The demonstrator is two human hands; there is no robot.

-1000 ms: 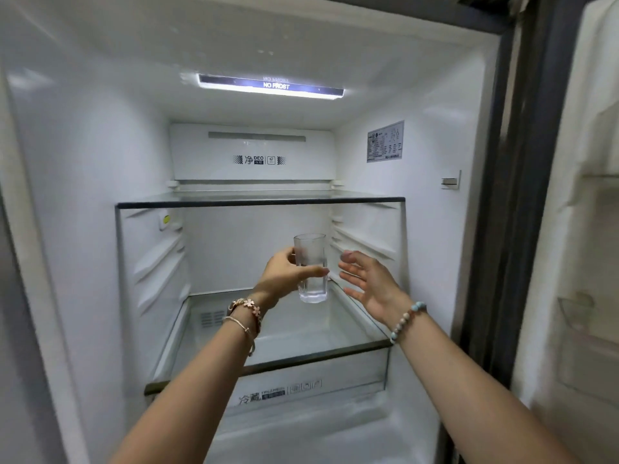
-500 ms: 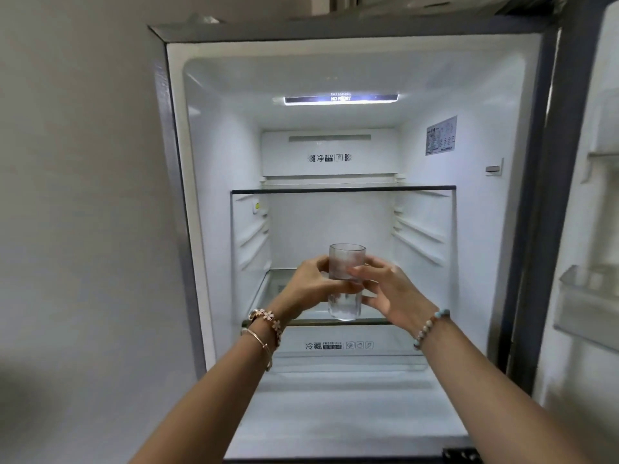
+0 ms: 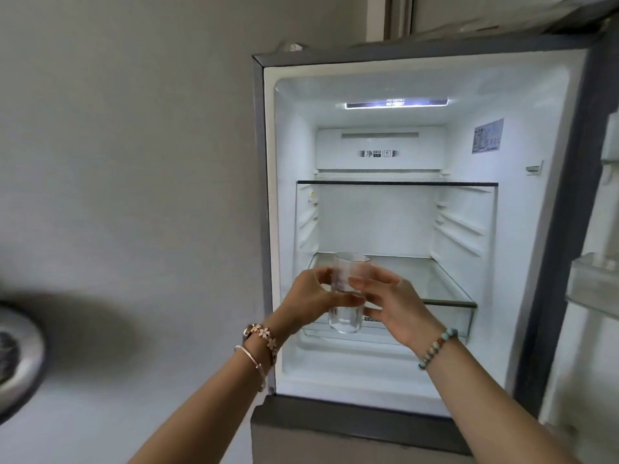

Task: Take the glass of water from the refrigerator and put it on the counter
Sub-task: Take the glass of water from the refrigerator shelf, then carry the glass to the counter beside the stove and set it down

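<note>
A clear glass of water (image 3: 346, 318) is held upright in the air in front of the open refrigerator (image 3: 395, 222), level with its lower glass shelf (image 3: 445, 283). My left hand (image 3: 310, 301) wraps its left side. My right hand (image 3: 393, 304) grips its right side, fingers across the front. Water fills only the bottom part of the glass. No counter is in view.
The refrigerator's upper glass shelf (image 3: 397, 183) and interior hold nothing else. Its open door (image 3: 593, 296) with bins stands at the right edge. A grey wall (image 3: 134, 162) fills the left; a round metal object (image 3: 16, 360) shows at the far left edge.
The glass has come out of the refrigerator toward me. My right hand, open one second ago, has closed on it. The view has pulled back and swung left, showing the wall.
</note>
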